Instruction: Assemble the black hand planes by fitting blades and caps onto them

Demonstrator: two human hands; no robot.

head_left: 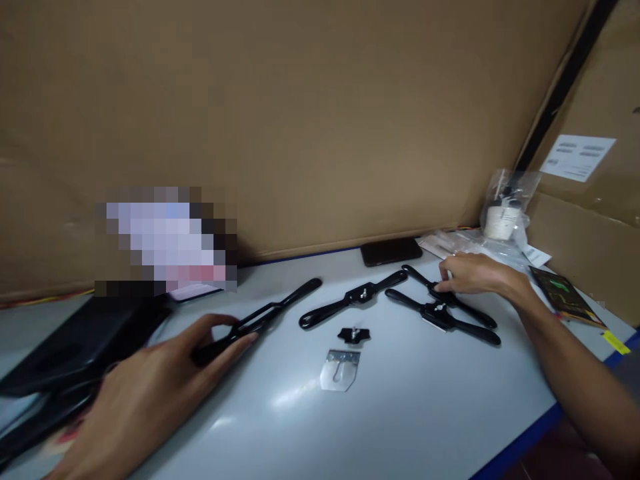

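- The cardboard sheet [300, 120] fills the upper frame, standing behind the pale table [410, 413].
- A cardboard box [600, 220] at the right edge is closed, so its contents are hidden.
- A black case [75, 347] lies at lower left. What it holds cannot be told.
- The left hand [150, 387], at lower left, has thumb and fingers closed around the near handle of a long black tool body [265, 315], which lies slanting on the table left of centre.
- The right hand [475, 273], at right of centre, is palm down with fingers together. The tips are on the middle of the far tool [467, 308], but I cannot tell whether they pinch or only press.
- By my reading, the step in hand is sorting or fitting these two-handled tools (spokeshaves, by the look). A lift of the tool body would call for a balanced grip, since it is held near one end.
- The near tool [443, 318] lies just in front of the far one, and the middle tool [353, 300] lies apart at centre.
- A clear bag [507, 203] at upper right holds a small white bottle.
- A dark phone [391, 251] lies by the cardboard.
- A metal blade [341, 369] and a black cap [353, 334] lie loose below the middle tool.
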